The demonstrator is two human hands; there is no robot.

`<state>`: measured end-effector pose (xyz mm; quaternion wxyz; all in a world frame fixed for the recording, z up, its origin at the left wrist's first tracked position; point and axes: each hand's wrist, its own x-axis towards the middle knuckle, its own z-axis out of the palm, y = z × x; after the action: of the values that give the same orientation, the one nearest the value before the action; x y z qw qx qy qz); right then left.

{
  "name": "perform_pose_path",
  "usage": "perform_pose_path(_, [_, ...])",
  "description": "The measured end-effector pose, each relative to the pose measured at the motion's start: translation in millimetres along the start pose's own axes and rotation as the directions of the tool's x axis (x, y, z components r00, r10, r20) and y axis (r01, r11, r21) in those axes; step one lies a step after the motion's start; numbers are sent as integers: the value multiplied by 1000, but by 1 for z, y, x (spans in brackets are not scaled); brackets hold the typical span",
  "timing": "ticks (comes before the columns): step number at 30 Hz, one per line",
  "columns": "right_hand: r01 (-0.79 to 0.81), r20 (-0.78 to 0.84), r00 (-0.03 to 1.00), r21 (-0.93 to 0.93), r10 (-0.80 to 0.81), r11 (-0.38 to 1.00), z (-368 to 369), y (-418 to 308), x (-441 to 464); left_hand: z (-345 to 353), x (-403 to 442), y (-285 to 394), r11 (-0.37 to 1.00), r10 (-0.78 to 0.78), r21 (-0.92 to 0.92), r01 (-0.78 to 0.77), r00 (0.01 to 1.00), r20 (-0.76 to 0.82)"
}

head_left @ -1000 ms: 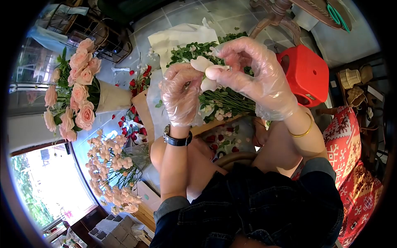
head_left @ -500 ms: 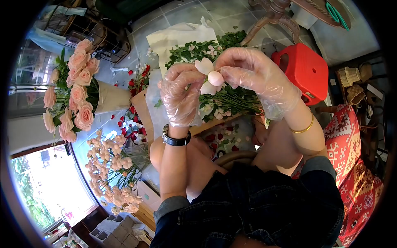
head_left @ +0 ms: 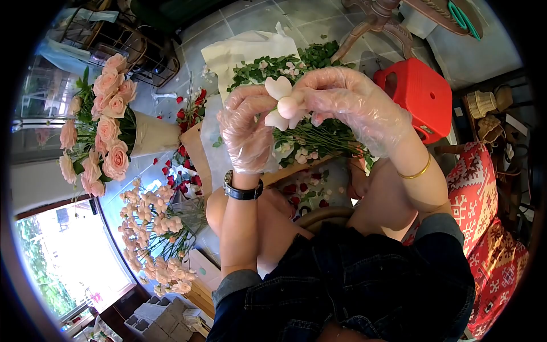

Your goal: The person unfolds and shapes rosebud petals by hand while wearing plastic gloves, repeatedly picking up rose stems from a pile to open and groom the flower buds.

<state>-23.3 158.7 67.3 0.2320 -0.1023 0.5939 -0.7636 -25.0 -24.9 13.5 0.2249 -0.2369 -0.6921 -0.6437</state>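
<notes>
A pale pink flower (head_left: 288, 108) with a round centre and a few spread outer petals is between my hands. My left hand (head_left: 248, 126), in a clear plastic glove, is closed at the flower's left side; its stem is mostly hidden by the fingers. On the right, my right hand (head_left: 347, 105), gloved too, has its fingertips pinched on the flower's petals. Beneath both hands lies a bundle of leafy green stems (head_left: 319, 139) with small pink blooms, on pale wrapping paper (head_left: 225, 57).
Large pink roses (head_left: 115, 159) stand in a pale bucket (head_left: 155, 134) at the left, with peach flowers (head_left: 148, 228) below. Red petals (head_left: 185, 179) are scattered on the floor. A red stool (head_left: 424, 102) is at the right, near a patterned red cushion (head_left: 473, 194).
My right hand has shifted its grip from the round centre to the flower's right side. The petals have turned and spread. My left hand has hardly moved.
</notes>
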Motion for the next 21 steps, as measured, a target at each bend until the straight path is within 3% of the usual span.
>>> perform_pose_path(2, [-25, -4, 1000, -14, 24, 1000, -1, 1, 1, -1, -3, -3, 997, -18, -70, 19, 1000, 14])
perform_pose_path(4, [-22, 78, 997, 107, 14, 994, -6, 5, 3, -1, -4, -4, 990, -34, -139, 38, 999, 30])
perform_pose_path(6, [-19, 53, 999, 125, 12, 992, -5, 9, 3, 1, -5, -2, 930, -125, -341, 135, 991, 52])
perform_pose_path(9, [50, 17, 998, 126, -53, 991, -5, 5, 2, 3, -10, -7, 862, -170, -486, 147, 986, -3])
perform_pose_path(10, [113, 8, 993, 106, -114, 988, -6, 2, 3, 2, -10, -8, 863, -167, -484, 142, 986, -8])
perform_pose_path(12, [80, -50, 996, 103, -75, 991, -10, 2, 9, -2, -11, -9, 925, -183, -344, 164, 983, -25])
perform_pose_path(13, [87, -95, 992, -8, -87, 996, -13, 3, 11, -3, -11, -8, 927, -179, -341, 157, 983, -33])
perform_pose_path(15, [118, -147, 977, -225, -153, 967, -13, 10, 16, -3, -11, -7, 895, -332, -334, 295, 942, -57])
perform_pose_path(18, [224, 7, 955, -671, -296, 707, -15, 29, 19, -6, -11, -9, 802, -416, -473, 365, 909, -5])
perform_pose_path(19, [366, 128, 905, -721, -406, 589, -14, 37, 19, -9, -12, -8, 720, -411, -591, 364, 910, 59])
perform_pose_path(21, [358, 192, 929, -677, -315, 643, -6, 45, 24, -6, -15, -6, 716, -364, -632, 296, 931, 24])
